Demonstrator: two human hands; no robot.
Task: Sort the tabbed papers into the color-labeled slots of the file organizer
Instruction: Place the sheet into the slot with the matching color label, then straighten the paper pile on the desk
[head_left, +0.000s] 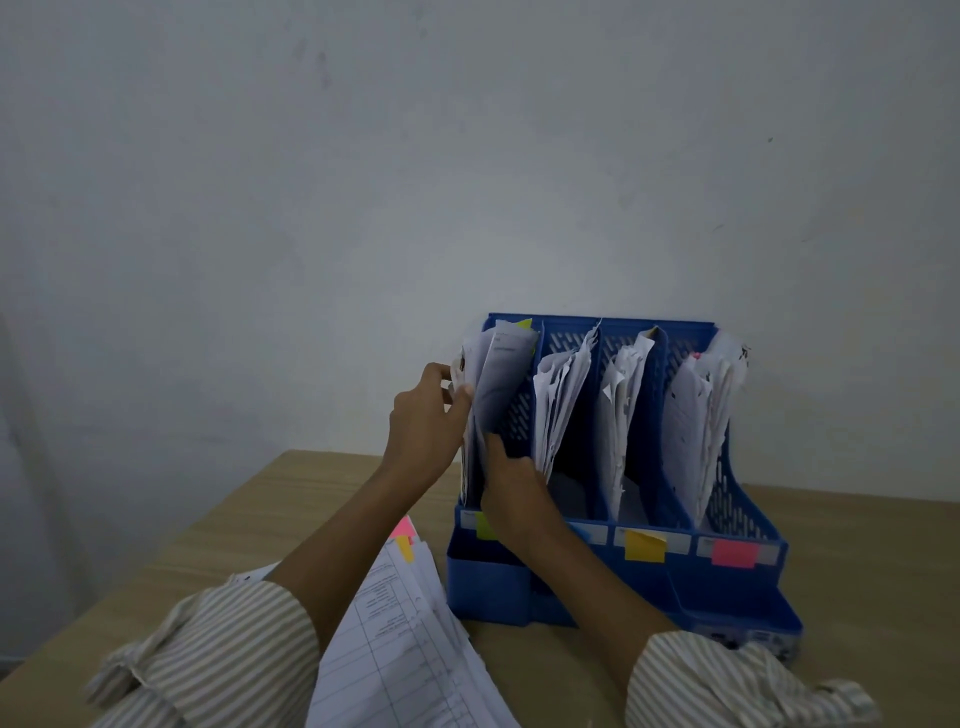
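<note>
- A blue file organizer (613, 582) stands on the wooden table (249, 519), toward its far edge and close to the pale wall (467, 156).
- It has four upright slots, each with a colour label on the front lip: a yellow-green label (484, 525) on the leftmost, an orange-yellow label (644, 545) on the third, a pink label (733, 553) on the rightmost. The second slot's label is hidden behind the right forearm.
- All four slots hold standing sheets; the sheets in the leftmost slot (498, 384) carry a yellow-green tab at the top.
- The left hand (423, 421) is at the outer left side of the leftmost slot, thumb and fingers pinching the edges of those sheets.
- The right hand (511, 478) reaches into the front of the same slot; its thumb lies against the sheets, but whether its fingers grip anything I cannot tell.
- One loose stack of tabbed papers (410, 634) lies at the table's near edge between the two striped sleeves, showing one pink and one orange tab at its far end.
- The left forearm crosses over that stack.
</note>
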